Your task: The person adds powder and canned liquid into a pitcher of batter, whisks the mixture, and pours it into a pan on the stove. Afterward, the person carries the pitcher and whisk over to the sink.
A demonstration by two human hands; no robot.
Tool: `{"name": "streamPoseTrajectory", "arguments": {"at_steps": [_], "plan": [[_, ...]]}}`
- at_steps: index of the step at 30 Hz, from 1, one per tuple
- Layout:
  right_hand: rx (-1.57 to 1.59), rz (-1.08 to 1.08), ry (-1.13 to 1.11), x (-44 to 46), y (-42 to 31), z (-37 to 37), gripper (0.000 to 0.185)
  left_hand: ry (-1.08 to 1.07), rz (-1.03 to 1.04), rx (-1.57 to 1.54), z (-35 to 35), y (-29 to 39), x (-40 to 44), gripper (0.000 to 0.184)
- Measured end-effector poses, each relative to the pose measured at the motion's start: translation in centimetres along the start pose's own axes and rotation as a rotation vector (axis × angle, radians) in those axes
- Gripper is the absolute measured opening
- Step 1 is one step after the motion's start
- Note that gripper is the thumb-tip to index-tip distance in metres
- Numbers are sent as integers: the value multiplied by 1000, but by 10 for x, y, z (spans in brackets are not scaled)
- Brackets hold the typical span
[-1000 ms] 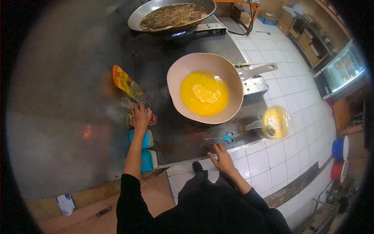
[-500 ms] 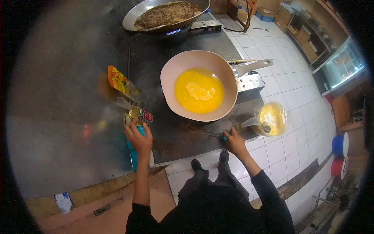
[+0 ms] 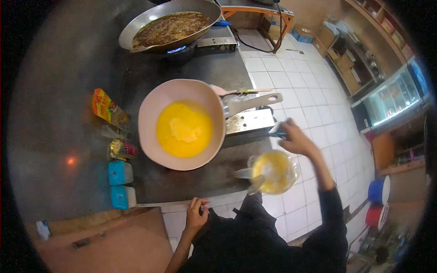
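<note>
My right hand is closed around a small teal-handled tool, its kind blurred, beside the stove's metal front. Just below this hand, a clear jug with pale yellow contents and white powder stands at the counter edge, a spoon-like handle over its rim. My left hand has curled fingers at the counter's front edge; what they hold, if anything, is hidden. A pink pan sits on the stove, holding yellow liquid with a paler lump. A pink spatula lies behind the pan's handle.
Left of the pan stand a yellow-orange packet, a can and two teal-lidded containers. A large wok of bubbling brown oil sits over a blue flame at the back. White floor tiles lie to the right.
My left hand has left the can and come back to the counter's front edge. My right hand has lifted the teal-handled tool and moved past the jug. The view has shifted right.
</note>
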State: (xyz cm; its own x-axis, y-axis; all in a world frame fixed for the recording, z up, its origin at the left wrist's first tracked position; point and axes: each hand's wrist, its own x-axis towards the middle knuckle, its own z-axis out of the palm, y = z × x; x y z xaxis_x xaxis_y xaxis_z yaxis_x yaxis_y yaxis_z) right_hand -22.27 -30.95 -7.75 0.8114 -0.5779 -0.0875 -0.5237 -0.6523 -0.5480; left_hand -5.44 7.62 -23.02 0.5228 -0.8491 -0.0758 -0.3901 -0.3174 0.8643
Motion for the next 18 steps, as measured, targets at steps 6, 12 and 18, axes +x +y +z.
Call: {"name": "streamPoseTrajectory", "arguments": {"at_steps": [6, 12, 18], "plan": [[134, -266, 43, 99, 122, 74, 49, 341, -99, -96, 85, 103, 57, 15], [-173, -343, 128, 88, 108, 69, 52, 587, -234, -275, 128, 142, 69, 37], [540, -768, -370, -10, -30, 14, 39, 592, -105, -391, 136, 146, 91, 42]]}}
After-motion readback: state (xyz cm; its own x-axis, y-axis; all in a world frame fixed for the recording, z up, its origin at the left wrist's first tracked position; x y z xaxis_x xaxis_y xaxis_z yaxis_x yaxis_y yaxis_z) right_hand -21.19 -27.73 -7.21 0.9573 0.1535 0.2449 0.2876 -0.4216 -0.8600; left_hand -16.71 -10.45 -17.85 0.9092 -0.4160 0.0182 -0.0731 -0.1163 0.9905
